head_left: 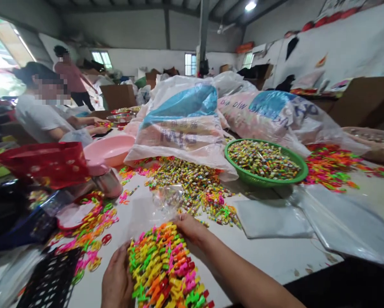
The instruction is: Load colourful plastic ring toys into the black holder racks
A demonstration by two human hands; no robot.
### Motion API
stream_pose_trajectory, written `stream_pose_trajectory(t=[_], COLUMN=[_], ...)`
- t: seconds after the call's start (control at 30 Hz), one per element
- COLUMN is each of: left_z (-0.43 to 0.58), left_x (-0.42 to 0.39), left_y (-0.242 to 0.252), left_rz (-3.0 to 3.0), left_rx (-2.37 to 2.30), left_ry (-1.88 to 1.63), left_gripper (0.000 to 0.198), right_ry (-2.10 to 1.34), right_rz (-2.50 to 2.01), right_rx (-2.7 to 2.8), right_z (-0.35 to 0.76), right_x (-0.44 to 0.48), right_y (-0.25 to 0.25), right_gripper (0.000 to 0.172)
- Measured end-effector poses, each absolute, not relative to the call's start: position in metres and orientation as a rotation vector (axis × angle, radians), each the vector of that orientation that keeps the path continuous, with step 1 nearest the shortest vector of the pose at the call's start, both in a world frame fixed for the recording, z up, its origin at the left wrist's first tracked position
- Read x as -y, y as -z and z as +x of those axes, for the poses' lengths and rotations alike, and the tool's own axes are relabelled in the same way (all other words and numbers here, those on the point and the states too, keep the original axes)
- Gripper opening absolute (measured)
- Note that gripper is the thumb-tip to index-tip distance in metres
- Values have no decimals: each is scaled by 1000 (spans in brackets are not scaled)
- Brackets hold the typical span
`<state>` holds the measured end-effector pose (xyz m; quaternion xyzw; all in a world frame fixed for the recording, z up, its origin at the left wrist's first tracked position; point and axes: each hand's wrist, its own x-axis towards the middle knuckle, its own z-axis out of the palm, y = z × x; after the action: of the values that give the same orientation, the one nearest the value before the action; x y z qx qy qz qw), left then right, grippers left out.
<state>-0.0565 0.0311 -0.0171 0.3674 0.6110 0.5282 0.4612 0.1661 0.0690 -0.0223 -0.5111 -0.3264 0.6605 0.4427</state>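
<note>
A clear plastic bag packed with small bright plastic pieces (166,267) stands upright before me, the pieces lined up in rows of yellow, green, orange, pink and red. My left hand (116,273) is closed against its left side, with part of the fingers behind it. At the upper right corner, my right hand (193,229) pinches the bag near its mouth. The loose see-through top (168,199) of the bag spreads away from me over the table. Just beyond lies a heap of small multicoloured pieces (185,179).
A green basin (269,184) of small pieces stands right of the heap. Flat clear bags (272,220) lie at right, big printed sacks (182,132) behind. At left are a black perforated basket (52,278), a pink basin (110,152), a red bag (44,164) and a seated co-worker (40,115).
</note>
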Motion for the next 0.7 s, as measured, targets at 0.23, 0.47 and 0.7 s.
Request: stream_pose_trajectory(t=[0.23,0.47,0.7], left_z=[-41,-37,-34], left_x=[-29,-29,-36], left_y=[23,9,14], left_rz=[378,419,527], left_rx=[-1292,-1281,-1412], left_ry=[-1043,-987,-959], left_gripper=[43,42,44], right_ry=[-1806,-1571,-1418], right_rz=[-1114,-1192,-1265], right_rx=[712,807,858], right_z=[164,161,159], right_x=[-62,-63,-70], right_y=[13,20,27], right_gripper=[34,29,27])
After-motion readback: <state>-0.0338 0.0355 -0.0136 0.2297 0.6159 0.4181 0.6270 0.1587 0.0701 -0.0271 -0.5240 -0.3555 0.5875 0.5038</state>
